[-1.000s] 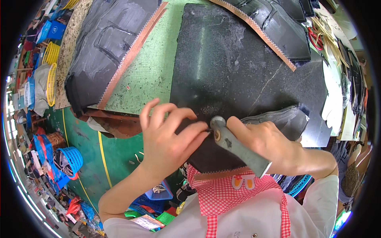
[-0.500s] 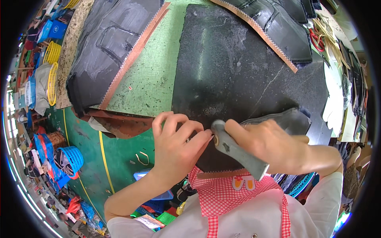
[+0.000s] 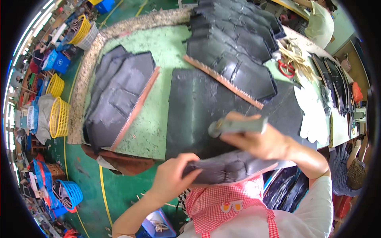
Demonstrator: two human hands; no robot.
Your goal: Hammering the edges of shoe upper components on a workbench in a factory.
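Note:
My left hand point(image 3: 174, 174) is closed on the left end of a curved black leather-like panel point(image 3: 234, 168), pinching it between thumb and fingers. A pinkish strip runs along this panel's near edge, which lies against my apron. Above the panel, my right hand point(image 3: 264, 144) grips a grey metal hammer point(image 3: 242, 126), its head turned sideways and slightly blurred; the handle is hidden by the hand. Under both lies a dark, worn slab point(image 3: 186, 115) on the green tabletop point(image 3: 152, 119).
Stacked black panels with a zigzag-edged pinkish strip lie at the left point(image 3: 127, 95), and more overlap at the far side point(image 3: 234, 59). Red scissors point(image 3: 286, 69) and tan strips point(image 3: 295, 55) sit far right, near white gloves point(image 3: 311, 113). Baskets point(image 3: 59, 117) stand left; another person point(image 3: 320, 23) is far right.
The near panel has come up, and my left hand now pinches its left end. My right hand has lifted with the hammer, whose head has swung level. The view takes in more of the far table.

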